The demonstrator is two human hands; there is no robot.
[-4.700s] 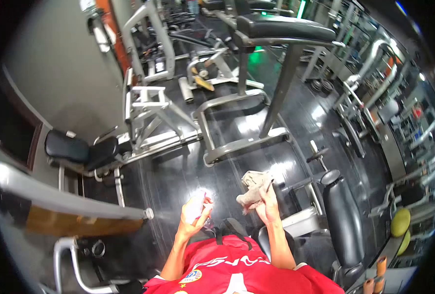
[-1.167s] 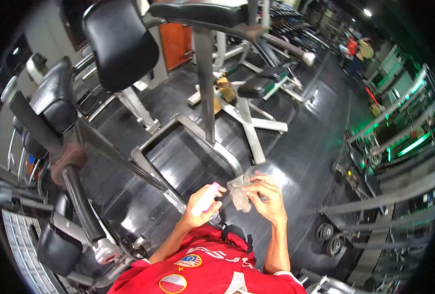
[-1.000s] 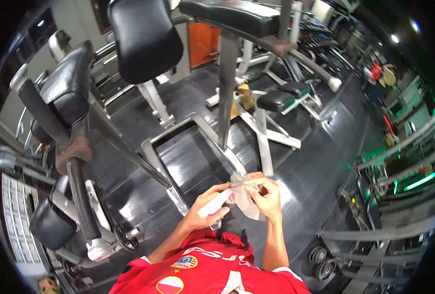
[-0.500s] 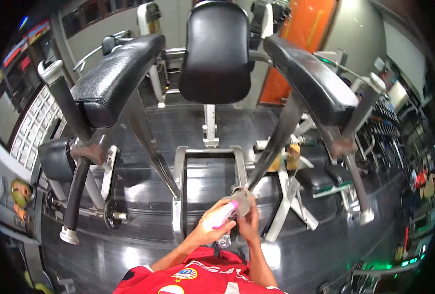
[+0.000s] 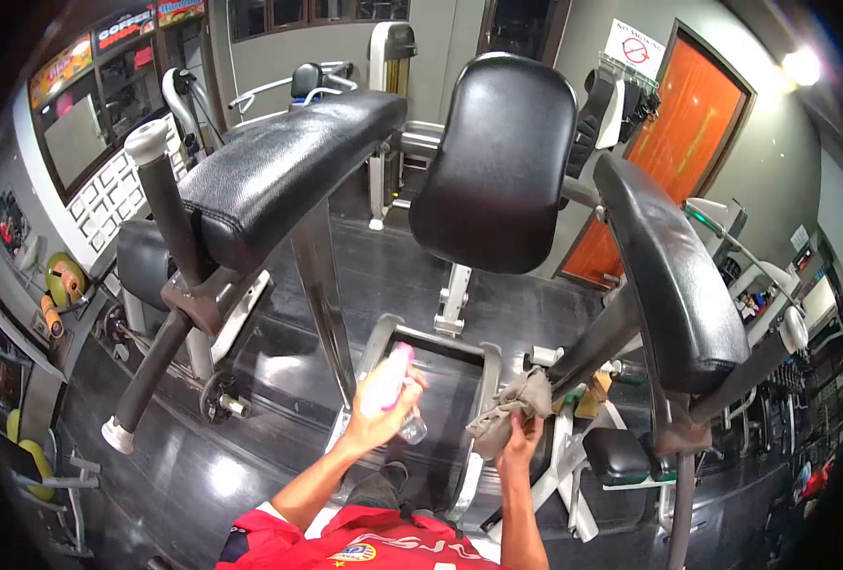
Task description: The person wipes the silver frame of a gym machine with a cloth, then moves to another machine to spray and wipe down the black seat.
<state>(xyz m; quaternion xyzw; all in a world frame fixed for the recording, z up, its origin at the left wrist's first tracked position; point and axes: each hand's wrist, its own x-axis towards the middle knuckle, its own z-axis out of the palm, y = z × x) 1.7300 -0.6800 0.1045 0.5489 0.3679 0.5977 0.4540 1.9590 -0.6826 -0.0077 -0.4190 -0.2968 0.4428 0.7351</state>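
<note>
My left hand (image 5: 380, 410) is wrapped round a spray bottle (image 5: 413, 428) with a pink and white sprayer head; its clear lower part shows below my fingers. To its right, my right hand (image 5: 520, 446) grips a crumpled grey cloth (image 5: 499, 418). Both hands are in front of my body, above the metal foot frame of an exercise machine. The machine's black back pad (image 5: 499, 161) stands ahead of them. On either side runs a padded black armrest: the left armrest (image 5: 288, 157) and the right armrest (image 5: 673, 271). Neither hand touches the pads.
Handgrips stick out from the machine, such as the left lower grip (image 5: 151, 380). A weight bench (image 5: 621, 456) stands at the right, and a small weight plate (image 5: 217, 397) sits low at the left. An orange door (image 5: 692, 142) is in the far wall.
My hands have moved apart; the bottle and cloth were close together before. The cloth now hangs more spread out on the right. My view has tilted and turned, showing more of the far wall.
</note>
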